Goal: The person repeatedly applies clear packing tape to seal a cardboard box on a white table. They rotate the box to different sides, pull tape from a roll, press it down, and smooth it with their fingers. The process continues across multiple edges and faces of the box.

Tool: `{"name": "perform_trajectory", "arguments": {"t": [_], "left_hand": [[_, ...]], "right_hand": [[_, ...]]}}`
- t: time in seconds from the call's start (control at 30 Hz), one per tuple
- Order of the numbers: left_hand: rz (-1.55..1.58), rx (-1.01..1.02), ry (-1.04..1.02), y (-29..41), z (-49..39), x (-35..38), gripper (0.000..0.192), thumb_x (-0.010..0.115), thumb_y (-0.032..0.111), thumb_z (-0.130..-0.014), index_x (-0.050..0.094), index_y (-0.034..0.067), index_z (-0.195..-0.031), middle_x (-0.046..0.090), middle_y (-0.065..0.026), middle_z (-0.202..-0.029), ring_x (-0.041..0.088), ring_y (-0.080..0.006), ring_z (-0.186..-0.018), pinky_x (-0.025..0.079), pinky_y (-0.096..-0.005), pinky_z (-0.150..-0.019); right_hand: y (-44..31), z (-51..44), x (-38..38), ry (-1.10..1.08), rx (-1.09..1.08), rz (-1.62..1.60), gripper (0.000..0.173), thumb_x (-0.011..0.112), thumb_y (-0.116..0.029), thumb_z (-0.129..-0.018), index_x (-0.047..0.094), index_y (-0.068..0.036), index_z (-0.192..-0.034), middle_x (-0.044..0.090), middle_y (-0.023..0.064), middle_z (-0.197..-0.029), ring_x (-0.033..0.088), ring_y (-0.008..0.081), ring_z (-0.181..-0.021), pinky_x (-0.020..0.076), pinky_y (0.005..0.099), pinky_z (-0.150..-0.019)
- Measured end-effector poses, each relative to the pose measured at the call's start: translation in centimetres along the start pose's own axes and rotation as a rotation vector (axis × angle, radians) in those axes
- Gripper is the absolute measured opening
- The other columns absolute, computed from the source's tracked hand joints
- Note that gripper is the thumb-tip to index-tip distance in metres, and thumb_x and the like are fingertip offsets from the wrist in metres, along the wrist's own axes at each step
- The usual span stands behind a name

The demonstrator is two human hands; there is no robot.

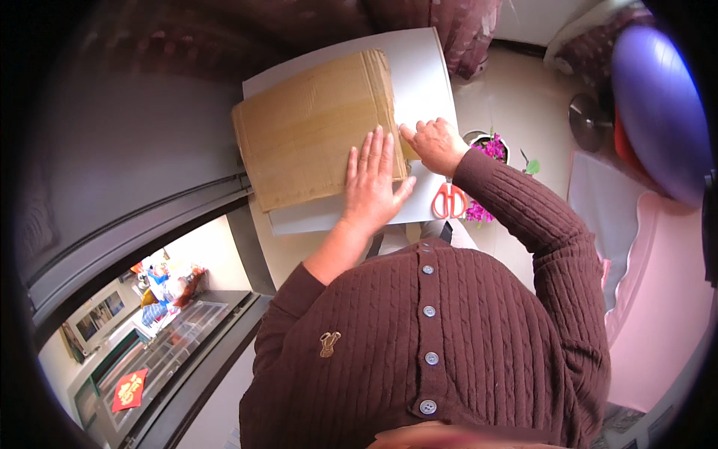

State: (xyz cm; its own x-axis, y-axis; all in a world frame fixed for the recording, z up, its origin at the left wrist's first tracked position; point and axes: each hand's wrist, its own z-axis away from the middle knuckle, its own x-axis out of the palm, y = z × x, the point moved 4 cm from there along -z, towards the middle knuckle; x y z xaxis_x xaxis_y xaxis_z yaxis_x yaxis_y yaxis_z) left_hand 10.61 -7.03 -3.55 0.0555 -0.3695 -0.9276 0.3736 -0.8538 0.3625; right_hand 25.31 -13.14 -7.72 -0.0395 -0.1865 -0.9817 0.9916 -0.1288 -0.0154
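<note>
A flat brown cardboard box [308, 123] lies a little askew on a white tabletop [423, 73]. My left hand [373, 177] rests palm down on the box's near right part, its fingers spread a little. My right hand [437, 143] is at the box's right edge, with the fingers curled and the thumb side towards the box. Something yellowish, perhaps tape, shows beneath that hand; whether the fingers grip it cannot be made out. Scissors with orange-red handles [449, 201] lie at the table's near right corner, their blades mostly hidden by my right wrist and sleeve.
Pink flowers [491, 147] in a pot stand on the floor right of the table. A dark curtain [457, 33] hangs behind it. A grey panel [140, 140] borders the left side. A purple ball [659, 115] and a pink cloth-covered surface [664, 297] are at the right.
</note>
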Motion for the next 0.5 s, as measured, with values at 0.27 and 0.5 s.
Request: {"name": "perform_trajectory", "arguments": {"t": [0.27,0.5], "left_hand": [[-0.219,-0.027,0.107,-7.0,3.0,-0.7,0.074,0.058,0.052,-0.097,0.035,0.018,-0.158,0.032,-0.0056,-0.164,0.028,-0.0266,-0.151,0.018,-0.0528,-0.123],[0.570,-0.647,0.440,-22.7,8.8,-5.5,0.080,0.068,0.054,-0.092,0.040,0.011,-0.153,0.039,-0.0169,-0.157,0.038,-0.0306,-0.144,0.033,-0.0450,-0.117]], "right_hand": [[0.0,-0.2,-0.2,-0.095,0.026,-0.111,0.037,0.065,-0.011,-0.083,0.054,-0.006,-0.119,0.062,0.0117,-0.094,0.066,0.0275,-0.086,0.0489,0.0435,-0.076],[-1.3,-1.6,-0.6,-0.091,0.056,-0.135,0.031,0.072,-0.021,-0.076,0.064,-0.005,-0.101,0.063,0.0129,-0.096,0.064,0.0302,-0.094,0.0489,0.0430,-0.083]]}}
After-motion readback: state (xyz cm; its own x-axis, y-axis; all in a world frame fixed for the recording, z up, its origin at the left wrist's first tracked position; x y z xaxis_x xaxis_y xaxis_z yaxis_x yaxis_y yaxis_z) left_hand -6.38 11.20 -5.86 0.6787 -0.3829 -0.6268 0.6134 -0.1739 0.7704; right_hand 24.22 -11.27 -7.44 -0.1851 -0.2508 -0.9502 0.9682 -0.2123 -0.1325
